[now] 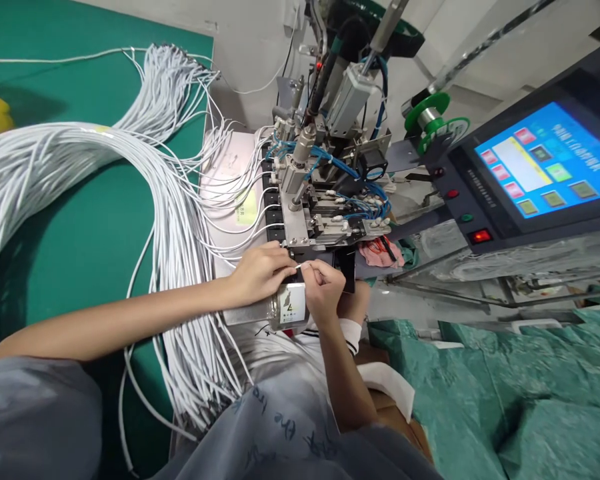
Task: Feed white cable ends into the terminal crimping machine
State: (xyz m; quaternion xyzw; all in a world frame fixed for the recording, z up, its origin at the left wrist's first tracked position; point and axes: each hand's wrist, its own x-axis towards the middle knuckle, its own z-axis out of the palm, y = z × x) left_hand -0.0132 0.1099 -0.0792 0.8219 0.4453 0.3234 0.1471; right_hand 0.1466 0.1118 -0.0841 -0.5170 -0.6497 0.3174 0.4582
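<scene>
My left hand (263, 272) is closed at the near edge of the machine (300, 193), its thumb and fingers pinching a white cable. Facing it, my right hand (323, 283) pinches the cable's end (299, 267), which shows as a short white piece between both sets of fingertips. Several white cables (253, 200) run from a thick bundle (180, 267) into black holders (274, 213) along the machine's side. My fingers hide the exact tip of the held cable.
A control panel (540, 167) with a lit blue screen stands at the right. A green spool (430, 120) sits behind it. Green sacking (480, 373) lies at the lower right. The green table (55, 40) carries the cable bundle.
</scene>
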